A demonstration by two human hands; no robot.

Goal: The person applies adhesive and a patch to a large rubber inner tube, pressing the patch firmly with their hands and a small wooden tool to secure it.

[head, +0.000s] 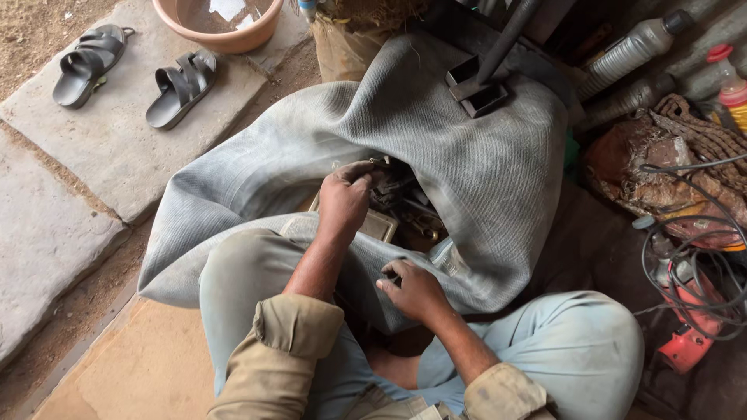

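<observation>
While the big grey inner tube (467,171) drapes over my knees, my left hand (345,198) digs fingers-curled among metal tools (401,198), my right hand (416,289) pinching the tube's edge to steady it

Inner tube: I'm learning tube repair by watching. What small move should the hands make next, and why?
Probably lift the left hand clear with one tool: it reaches into the open toolbox the inner tube circles, while the right hand pinches the tube's near edge.
</observation>
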